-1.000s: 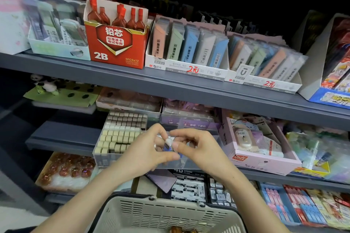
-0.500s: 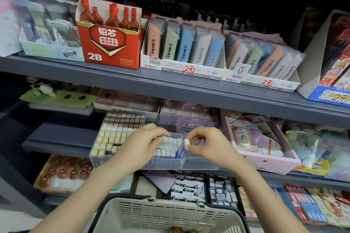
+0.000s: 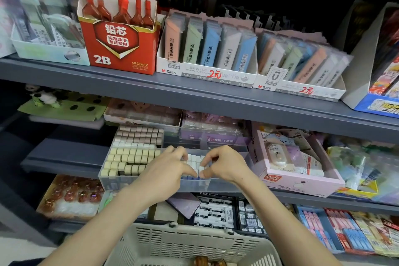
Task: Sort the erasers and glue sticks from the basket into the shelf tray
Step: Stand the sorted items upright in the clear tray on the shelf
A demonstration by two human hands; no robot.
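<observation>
though just beside the tray [image 3: 226, 184], pink box [image 3: 302, 183]; basket [image 3: 183, 244] below

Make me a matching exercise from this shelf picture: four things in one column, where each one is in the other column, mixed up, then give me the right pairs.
Things:
1. red 2B box
2. pink box
3. basket
4. white eraser

Places:
A. bottom of the view, below the arms
B. at the fingertips of the left hand and right hand, over the clear tray
C. top shelf
D. middle shelf, right of the clear tray

Pairs: 1-C, 2-D, 3-A, 4-B.
</observation>
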